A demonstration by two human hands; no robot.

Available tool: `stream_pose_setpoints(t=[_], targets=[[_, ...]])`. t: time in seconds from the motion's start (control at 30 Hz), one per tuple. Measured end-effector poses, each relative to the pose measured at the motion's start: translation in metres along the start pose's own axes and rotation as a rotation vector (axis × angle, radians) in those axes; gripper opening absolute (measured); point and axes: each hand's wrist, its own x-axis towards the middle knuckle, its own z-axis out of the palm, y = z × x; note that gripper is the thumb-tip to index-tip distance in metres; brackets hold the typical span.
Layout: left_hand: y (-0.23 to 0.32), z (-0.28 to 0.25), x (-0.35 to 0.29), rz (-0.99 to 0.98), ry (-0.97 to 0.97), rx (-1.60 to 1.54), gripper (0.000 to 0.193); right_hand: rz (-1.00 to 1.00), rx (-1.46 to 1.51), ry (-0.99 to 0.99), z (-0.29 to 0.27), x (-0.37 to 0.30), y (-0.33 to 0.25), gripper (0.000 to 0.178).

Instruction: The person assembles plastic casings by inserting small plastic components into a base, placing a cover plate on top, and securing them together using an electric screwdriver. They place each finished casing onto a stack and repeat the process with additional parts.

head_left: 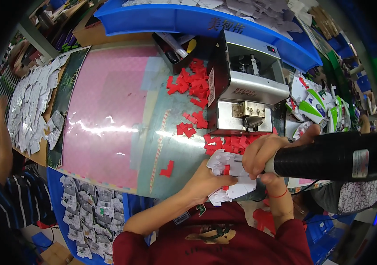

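Observation:
My left hand (204,180) grips a white plastic shell (241,189) at its left side, low over the table's near edge. The thumb lies across the shell, beside a small red plastic piece (226,169) set in it. My right hand (262,154) is closed around the front end of a black electric screwdriver (325,158), which lies almost level and points left. Its tip meets the shell near the middle, partly covered by my fingers. Loose red plastic pieces (237,144) lie just beyond the shell, and a single red piece (167,168) lies to the left.
Behind my hands stands a boxy silver-and-black bench machine (255,90). A black box of tools (175,66) sits beside it. A long blue bin (153,20) spans the back. White-and-green shells (314,108) are piled at right, bagged parts (93,212) at lower left. Other people sit on both sides.

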Motion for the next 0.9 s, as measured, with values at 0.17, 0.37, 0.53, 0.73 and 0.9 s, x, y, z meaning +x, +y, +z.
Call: stream_pose_setpoints(t=[0.17,0.37,0.53,0.73,0.9], targets=[[0.002,-0.005,0.002,-0.040,-0.046,0.044,0.039,0.044,-0.089,-0.198,-0.007,-0.001,-0.009,0.098],[0.002,-0.001,0.004,0.100,-0.015,0.256,0.031,-0.043,-0.081,-0.074,0.000,-0.003,-0.006,0.096],[0.001,-0.003,0.007,0.114,0.019,0.174,0.030,-0.014,-0.072,0.291,0.002,0.004,-0.006,0.016],[-0.005,-0.012,0.009,0.145,0.115,0.045,0.038,0.014,-0.315,0.409,-0.016,0.011,0.003,0.022],[-0.006,-0.014,0.008,0.133,0.124,0.016,0.041,0.198,-0.316,0.524,-0.015,0.006,0.004,0.012]])
